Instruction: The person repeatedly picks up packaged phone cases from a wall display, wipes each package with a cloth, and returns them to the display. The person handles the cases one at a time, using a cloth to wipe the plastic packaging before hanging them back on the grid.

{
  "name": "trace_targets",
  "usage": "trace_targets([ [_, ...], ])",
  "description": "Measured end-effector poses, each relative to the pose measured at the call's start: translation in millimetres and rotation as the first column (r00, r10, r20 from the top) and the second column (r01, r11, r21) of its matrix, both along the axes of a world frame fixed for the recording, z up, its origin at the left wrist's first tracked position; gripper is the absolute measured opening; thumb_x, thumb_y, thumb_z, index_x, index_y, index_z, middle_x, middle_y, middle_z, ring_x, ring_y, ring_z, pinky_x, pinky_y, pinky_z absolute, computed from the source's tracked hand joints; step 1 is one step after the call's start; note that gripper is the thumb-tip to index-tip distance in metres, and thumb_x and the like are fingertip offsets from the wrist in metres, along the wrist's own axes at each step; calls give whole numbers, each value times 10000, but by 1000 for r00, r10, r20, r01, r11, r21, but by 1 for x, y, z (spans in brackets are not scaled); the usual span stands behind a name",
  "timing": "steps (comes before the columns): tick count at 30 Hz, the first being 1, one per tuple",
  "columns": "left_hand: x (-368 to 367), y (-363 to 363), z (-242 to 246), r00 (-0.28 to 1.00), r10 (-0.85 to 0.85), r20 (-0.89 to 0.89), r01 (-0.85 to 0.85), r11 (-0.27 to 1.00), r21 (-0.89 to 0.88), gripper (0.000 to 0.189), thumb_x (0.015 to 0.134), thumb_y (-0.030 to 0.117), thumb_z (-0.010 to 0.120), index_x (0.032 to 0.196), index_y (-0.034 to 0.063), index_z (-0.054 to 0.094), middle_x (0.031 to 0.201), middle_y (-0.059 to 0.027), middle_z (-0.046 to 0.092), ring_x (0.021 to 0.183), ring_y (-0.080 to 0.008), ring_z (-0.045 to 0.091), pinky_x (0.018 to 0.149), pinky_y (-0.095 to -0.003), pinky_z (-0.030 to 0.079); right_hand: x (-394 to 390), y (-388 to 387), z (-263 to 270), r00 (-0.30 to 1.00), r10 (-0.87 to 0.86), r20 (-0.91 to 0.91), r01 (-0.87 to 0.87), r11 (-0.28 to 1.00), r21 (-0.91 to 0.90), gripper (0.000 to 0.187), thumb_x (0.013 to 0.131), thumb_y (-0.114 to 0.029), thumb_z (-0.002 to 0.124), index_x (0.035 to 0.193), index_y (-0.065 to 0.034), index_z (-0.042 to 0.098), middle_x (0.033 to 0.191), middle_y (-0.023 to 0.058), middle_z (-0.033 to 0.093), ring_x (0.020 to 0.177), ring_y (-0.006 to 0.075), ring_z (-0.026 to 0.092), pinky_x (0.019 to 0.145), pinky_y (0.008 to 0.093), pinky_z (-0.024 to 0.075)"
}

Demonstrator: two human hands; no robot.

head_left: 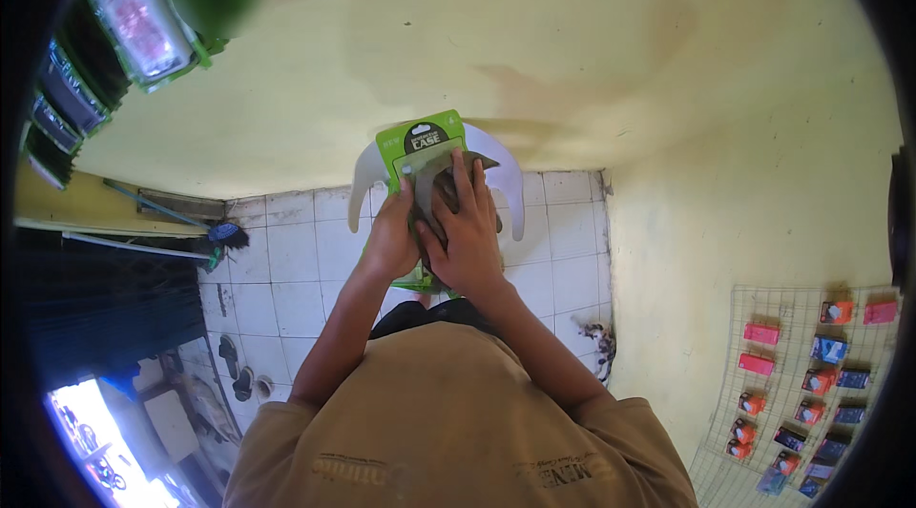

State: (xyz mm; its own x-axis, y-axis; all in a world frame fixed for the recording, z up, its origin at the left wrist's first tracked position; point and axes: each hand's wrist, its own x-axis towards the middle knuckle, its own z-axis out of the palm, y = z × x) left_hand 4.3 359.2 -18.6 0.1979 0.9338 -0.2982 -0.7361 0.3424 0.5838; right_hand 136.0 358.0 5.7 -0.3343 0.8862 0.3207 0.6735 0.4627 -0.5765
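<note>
A green-backed phone-case package [390,147] with a clear front and printed writing is held upright before my chest. My left hand [390,240] grips its left edge, thumb along the front. Over the package front lies a dark grey-brown cloth [427,186], bunched under my right hand [466,247], whose fingers point up and press it against the plastic. Much of the package front is hidden by the cloth and fingers. Behind and below the package is a white plastic chair [509,175], its two curved arms showing on either side.
Packaged phone cases [143,18] hang at the upper left, near the yellow wall [572,21]. A wire rack [780,383] at right holds several small boxes. On the white tiled floor [300,308] are sandals [243,385] and a blue broom [227,234]. A bright doorway [100,447] lies lower left.
</note>
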Motion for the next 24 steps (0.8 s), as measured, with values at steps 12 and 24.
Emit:
trace_targets([
  [12, -46, 7, 33, 979, 28, -202, -30, 1000, -5, 478, 1065, 367, 320, 1346, 10, 468, 1252, -145, 594, 1176, -250, 571, 1022, -406, 454, 41, -31, -2, 950, -146, -276, 33, 926, -377, 351, 896, -53, 575, 1245, -16, 598, 1415, 198, 454, 1276, 387, 467, 1030, 432, 408],
  [24, -18, -4, 23, 765, -17, -644, 131, 983, 130, 475, 1060, 288, 408, 1437, -2, 407, 1215, -83, 600, 1062, -127, 529, 947, -276, 430, 24, 37, 43, 990, 137, 41, -142, 967, 213, 325, 792, -38, 643, 1117, -24, 654, 1341, 141, 543, 1151, 357, 500, 944, 463, 429],
])
